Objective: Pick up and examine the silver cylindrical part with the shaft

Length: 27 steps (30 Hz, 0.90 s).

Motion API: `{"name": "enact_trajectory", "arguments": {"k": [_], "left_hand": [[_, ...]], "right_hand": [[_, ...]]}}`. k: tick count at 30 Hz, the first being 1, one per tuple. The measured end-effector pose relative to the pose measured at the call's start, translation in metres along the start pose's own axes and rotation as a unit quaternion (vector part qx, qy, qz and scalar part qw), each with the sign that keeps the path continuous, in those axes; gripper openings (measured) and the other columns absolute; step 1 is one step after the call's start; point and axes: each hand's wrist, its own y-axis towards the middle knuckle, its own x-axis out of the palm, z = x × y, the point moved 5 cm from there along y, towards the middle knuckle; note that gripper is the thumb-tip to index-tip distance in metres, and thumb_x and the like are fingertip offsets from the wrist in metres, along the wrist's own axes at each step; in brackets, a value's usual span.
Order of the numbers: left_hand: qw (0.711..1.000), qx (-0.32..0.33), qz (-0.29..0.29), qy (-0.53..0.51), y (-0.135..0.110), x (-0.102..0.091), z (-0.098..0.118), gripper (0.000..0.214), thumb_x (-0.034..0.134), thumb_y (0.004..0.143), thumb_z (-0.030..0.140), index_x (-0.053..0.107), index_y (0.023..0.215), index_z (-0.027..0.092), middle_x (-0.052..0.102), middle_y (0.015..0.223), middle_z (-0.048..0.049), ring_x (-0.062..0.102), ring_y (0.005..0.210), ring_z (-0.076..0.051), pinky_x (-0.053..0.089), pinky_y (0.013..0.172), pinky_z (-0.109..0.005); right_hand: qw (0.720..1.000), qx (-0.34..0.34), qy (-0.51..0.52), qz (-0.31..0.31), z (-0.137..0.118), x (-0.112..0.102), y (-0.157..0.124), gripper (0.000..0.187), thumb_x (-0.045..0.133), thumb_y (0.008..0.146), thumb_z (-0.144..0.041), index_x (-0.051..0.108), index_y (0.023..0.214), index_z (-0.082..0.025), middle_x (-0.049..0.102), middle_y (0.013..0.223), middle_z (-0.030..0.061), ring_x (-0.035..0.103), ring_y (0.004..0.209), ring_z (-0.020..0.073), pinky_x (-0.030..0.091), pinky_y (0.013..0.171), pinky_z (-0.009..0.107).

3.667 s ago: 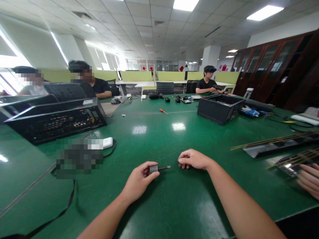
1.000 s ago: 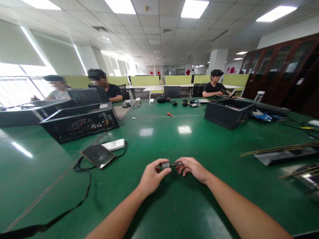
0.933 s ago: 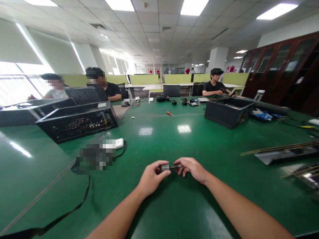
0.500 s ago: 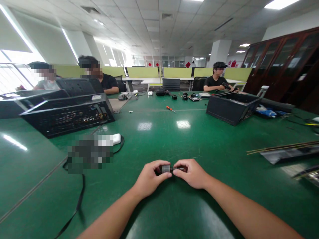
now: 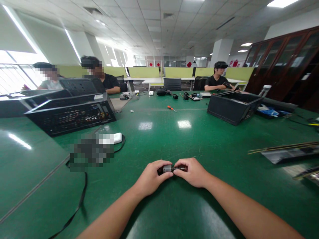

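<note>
In front of me, just above or on the green tabletop (image 5: 159,142), I hold what looks like a small motor rotor (image 5: 167,168): a grey metal cylinder with a dark end and a thin shaft pointing right. My left hand (image 5: 151,177) is closed round the cylinder end, thumb in front and fingers behind. The shaft end lies between the thumb and fingers of my right hand (image 5: 193,173). The two hands' fingertips nearly meet at its middle. Fingers cover parts of both ends.
Left, a black computer case (image 5: 72,116) leans open, near a white box (image 5: 117,138) and a black strap (image 5: 83,192). An orange screwdriver (image 5: 171,108) lies farther off. Another black case (image 5: 231,108) and a metal panel (image 5: 281,154) are at right. People sit across the table.
My grip on the rotor looks the same. The view has shifted slightly, so the whole scene sits a little farther right in the picture.
</note>
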Motion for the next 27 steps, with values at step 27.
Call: {"name": "enact_trajectory", "arguments": {"k": [27], "left_hand": [[1.000,0.003,0.011,0.002,-0.0009,-0.0016,-0.0010,0.028,0.064,0.082,0.037,0.067,0.105,0.022,0.070,0.100,-0.0055,0.062,0.093,-0.024,0.047,0.084,-0.034]], "right_hand": [[0.999,0.007,-0.034,0.004,-0.0005,-0.0075,-0.0001,0.017,0.063,0.081,-0.031,0.072,0.087,-0.018,0.065,0.069,0.0004,0.053,0.060,0.0128,0.037,0.055,0.024]]}}
